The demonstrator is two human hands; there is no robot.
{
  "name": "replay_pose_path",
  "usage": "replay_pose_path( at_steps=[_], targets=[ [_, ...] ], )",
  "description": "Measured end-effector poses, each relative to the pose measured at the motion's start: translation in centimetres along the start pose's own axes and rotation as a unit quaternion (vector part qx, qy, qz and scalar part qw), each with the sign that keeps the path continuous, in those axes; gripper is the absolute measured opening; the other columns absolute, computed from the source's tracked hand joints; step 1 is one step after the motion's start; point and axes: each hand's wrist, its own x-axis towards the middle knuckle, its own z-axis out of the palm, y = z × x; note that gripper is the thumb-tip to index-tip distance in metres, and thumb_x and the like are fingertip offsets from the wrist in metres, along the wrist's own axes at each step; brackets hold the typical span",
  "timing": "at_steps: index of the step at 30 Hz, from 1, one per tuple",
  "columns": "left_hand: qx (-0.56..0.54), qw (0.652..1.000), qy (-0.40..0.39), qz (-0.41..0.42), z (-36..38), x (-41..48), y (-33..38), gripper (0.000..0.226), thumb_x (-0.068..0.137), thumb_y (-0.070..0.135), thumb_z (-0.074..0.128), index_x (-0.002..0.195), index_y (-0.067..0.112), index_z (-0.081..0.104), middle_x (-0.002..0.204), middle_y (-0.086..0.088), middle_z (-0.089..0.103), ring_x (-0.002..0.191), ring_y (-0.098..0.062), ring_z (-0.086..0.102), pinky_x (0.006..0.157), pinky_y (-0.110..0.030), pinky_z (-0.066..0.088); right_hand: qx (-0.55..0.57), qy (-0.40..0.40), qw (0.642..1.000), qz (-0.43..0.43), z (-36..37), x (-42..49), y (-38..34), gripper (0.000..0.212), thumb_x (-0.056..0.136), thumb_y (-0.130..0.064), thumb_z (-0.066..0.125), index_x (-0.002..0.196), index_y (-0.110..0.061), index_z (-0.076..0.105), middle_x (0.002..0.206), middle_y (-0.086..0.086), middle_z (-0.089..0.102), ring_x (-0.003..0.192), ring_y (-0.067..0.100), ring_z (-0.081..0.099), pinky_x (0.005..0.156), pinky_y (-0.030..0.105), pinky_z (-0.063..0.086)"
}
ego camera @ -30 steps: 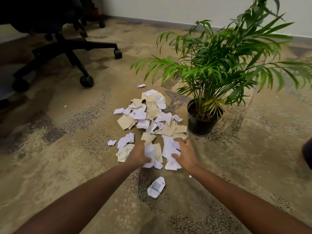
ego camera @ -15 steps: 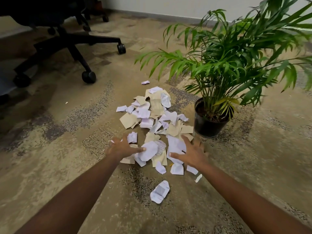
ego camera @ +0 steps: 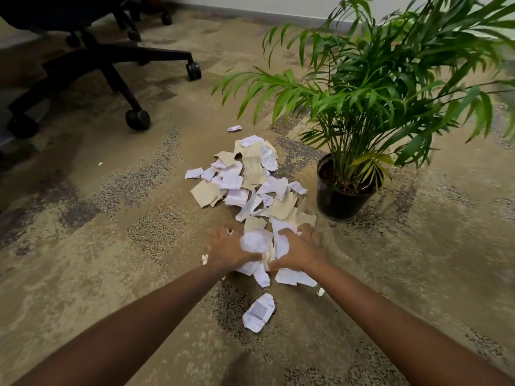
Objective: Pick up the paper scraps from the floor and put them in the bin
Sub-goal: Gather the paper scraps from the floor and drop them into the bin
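Observation:
A heap of white and tan paper scraps [ego camera: 250, 185] lies on the carpet in the middle of the view. At its near end my left hand [ego camera: 227, 250] and my right hand [ego camera: 299, 247] face each other, fingers curled round a bunch of scraps [ego camera: 257, 242] squeezed between them. A few white scraps [ego camera: 294, 277] lie just under my hands. One crumpled white scrap [ego camera: 258, 313] rests alone nearer to me, and a small one [ego camera: 234, 128] lies beyond the heap. No bin is in view.
A potted palm in a black pot [ego camera: 341, 200] stands right beside the heap on its right, fronds spreading over it. A black office chair base with castors [ego camera: 138, 119] is at the upper left. A white wall runs along the back.
My hands have drawn closer together, bunching the near scraps into a clump between them. The left hand moved right and now curls round paper.

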Motion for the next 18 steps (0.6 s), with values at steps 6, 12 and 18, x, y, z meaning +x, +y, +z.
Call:
replay_pose_path(
  at_steps=[6,12,18],
  targets=[
    [-0.062,0.996,0.041,0.056,1.5,-1.9,1.7,0.059,0.081,0.031,0.069,0.133,0.014,0.045,0.134,-0.016,0.043,0.129,-0.030,0.036,0.105,-0.034,0.029,-0.009,0.011,1.000,-0.017,1.0,-1.4,0.4,0.080,0.071,-0.032,0.077,0.137,-0.023,0.033,0.144,0.015,0.021,0.136,0.036,0.016,0.105,0.043,0.034],
    [-0.175,0.982,0.009,0.069,1.7,-2.9,3.3,0.035,0.085,0.011,0.066,0.116,-0.004,0.062,0.117,-0.020,0.064,0.113,-0.032,0.060,0.094,-0.038,0.047,0.143,0.051,0.988,-0.015,1.2,-2.4,1.9,0.050,0.080,-0.017,0.070,0.126,-0.010,0.052,0.135,0.014,0.045,0.122,0.026,0.047,0.095,0.028,0.042],
    [-0.182,0.980,0.009,0.081,1.7,-4.3,5.5,0.031,0.091,0.011,0.058,0.121,0.002,0.058,0.122,-0.015,0.062,0.114,-0.030,0.058,0.090,-0.029,0.045,0.187,0.043,0.981,0.012,-0.7,-4.0,3.1,0.034,0.081,-0.005,0.064,0.114,-0.002,0.062,0.113,0.015,0.065,0.109,0.027,0.059,0.064,0.017,0.032]
  ],
)
